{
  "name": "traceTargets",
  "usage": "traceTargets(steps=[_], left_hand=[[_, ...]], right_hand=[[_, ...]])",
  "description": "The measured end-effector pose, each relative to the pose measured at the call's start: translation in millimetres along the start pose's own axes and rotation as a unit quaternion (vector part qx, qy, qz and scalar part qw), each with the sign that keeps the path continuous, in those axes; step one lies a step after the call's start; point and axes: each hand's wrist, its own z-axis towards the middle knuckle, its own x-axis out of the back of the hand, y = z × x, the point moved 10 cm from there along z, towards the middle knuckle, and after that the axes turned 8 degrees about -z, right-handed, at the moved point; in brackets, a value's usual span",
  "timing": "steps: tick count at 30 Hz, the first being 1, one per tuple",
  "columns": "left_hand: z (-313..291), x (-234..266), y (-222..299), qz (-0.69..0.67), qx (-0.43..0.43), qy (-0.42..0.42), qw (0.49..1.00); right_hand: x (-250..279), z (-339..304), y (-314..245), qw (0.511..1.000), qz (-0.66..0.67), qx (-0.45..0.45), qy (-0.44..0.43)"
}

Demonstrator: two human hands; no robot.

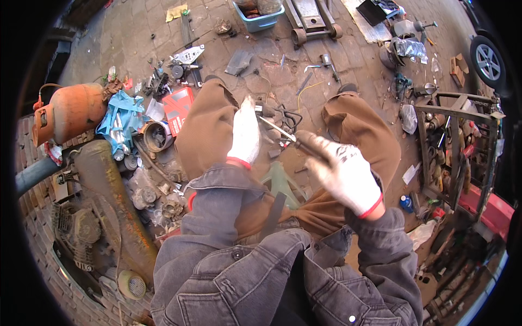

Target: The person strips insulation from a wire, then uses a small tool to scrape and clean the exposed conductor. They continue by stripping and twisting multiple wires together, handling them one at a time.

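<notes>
My right hand, in a white work glove with a red cuff, is closed around the dark handle of a screwdriver. Its bare metal shaft points up and left toward the other hand. My left hand, gloved the same way, is closed at the side of a small dark metal part between my knees. Its fingertips are partly hidden, so the exact grip is unclear. Just beyond the shaft, dark looped pieces lie low near the ground; whether they join the part I cannot tell.
At left stand an orange gas cylinder, a blue plastic bag and a red box. Ahead are a blue bin and a floor jack. A rusty metal frame and a car wheel are at right.
</notes>
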Motion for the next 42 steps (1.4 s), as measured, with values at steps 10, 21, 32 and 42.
traceTargets(steps=[10,21,32,42], left_hand=[[-2.5,25.5,30.5,-0.266,-0.009,0.151,0.952],[-144.1,-41.9,-13.1,-0.399,0.155,-0.047,0.902],[-203.7,-25.9,-69.1,-0.36,0.203,-0.046,0.909],[-149.2,-28.5,-131.8,-0.351,0.261,-0.057,0.898]], right_hand=[[-74.1,-53.6,109.3,0.658,0.725,-0.201,0.037],[-219.3,-33.9,83.7,0.632,0.743,-0.22,0.009],[-120.2,-57.7,69.3,0.496,0.857,-0.12,0.071],[-12.9,-83.3,42.6,0.322,0.938,0.12,0.036]])
